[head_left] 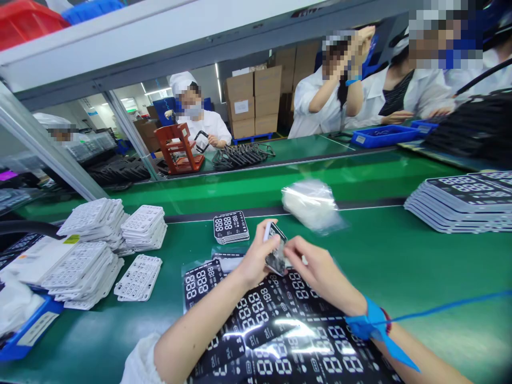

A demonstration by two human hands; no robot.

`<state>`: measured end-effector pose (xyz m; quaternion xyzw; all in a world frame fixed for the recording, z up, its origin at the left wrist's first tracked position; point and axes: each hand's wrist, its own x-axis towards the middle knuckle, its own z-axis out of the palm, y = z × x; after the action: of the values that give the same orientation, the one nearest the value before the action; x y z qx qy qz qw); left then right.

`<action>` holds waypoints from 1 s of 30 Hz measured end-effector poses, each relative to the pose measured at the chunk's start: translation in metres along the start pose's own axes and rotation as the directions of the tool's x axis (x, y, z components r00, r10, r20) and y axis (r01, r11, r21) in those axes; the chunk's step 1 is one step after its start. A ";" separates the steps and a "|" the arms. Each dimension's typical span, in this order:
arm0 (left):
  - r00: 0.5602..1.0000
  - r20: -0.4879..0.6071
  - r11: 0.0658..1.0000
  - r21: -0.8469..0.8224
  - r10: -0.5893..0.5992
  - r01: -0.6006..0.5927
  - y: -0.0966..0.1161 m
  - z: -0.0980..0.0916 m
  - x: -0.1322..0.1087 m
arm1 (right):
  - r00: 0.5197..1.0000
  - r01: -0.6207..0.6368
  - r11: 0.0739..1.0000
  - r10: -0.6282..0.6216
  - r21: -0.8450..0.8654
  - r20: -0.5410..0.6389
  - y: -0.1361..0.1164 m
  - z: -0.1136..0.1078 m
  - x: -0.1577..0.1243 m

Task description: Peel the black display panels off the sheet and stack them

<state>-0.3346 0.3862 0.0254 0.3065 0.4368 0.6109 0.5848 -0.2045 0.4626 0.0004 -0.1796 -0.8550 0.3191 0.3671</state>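
Black printed sheets [280, 333] lie across the green bench [420, 256] beneath both hands. Left hand [256, 256] and right hand [320, 266], fingers closed, together pinch a small digit panel [276, 255] above the sheets; a blue strap [370, 320] circles the right wrist.

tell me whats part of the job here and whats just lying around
In hand: left hand, right hand, small black digit panel they hold, glossy black printed sheet beneath.
Lying about: stacked white perforated plastic frames, clear plastic bag, stacked black rectangular panels.
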 end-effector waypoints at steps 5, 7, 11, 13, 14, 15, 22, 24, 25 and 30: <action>0.984 -0.115 0.975 -0.165 0.133 -0.151 0.046 -0.029 0.002 | 0.869 -0.275 0.933 0.344 0.232 -0.355 0.034 -0.018 0.008; 0.926 -0.321 0.974 -0.037 0.200 -0.223 0.056 -0.048 0.008 | 0.804 -0.275 0.859 0.452 0.432 -0.387 0.037 -0.023 0.010; 0.762 -0.588 0.957 0.247 0.271 -0.151 0.049 -0.084 0.026 | 0.789 -0.208 0.740 0.514 0.639 -0.338 0.030 -0.021 0.012; 0.727 -0.614 0.937 0.329 0.306 -0.117 0.039 -0.097 0.033 | 0.796 -0.197 0.711 0.518 0.675 -0.314 0.028 -0.019 0.011; 0.714 -0.621 0.922 0.375 0.324 -0.092 0.035 -0.102 0.035 | 0.797 -0.195 0.700 0.522 0.687 -0.305 0.028 -0.018 0.011; 0.706 -0.621 0.904 0.423 0.341 -0.064 0.032 -0.105 0.036 | 0.796 -0.196 0.690 0.527 0.696 -0.298 0.030 -0.017 0.011; 0.659 -0.582 0.685 0.715 0.476 0.138 0.030 -0.108 0.034 | 0.779 -0.216 0.644 0.567 0.734 -0.268 0.042 -0.018 0.012; 0.667 -0.574 0.637 0.747 0.475 0.190 0.030 -0.106 0.031 | 0.778 -0.205 0.626 0.571 0.753 -0.263 0.047 -0.019 0.012; 0.673 -0.571 0.616 0.759 0.471 0.212 0.031 -0.104 0.030 | 0.774 -0.197 0.627 0.571 0.754 -0.273 0.050 -0.019 0.013; 0.713 -0.492 0.504 0.835 0.501 0.222 0.048 -0.080 0.005 | 0.709 -0.141 0.829 0.466 0.541 -0.530 0.070 -0.030 0.023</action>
<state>-0.4273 0.3803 0.0330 0.3408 0.8305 0.4306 0.0937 -0.1925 0.5382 -0.0197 -0.3275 -0.5317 0.4895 0.6087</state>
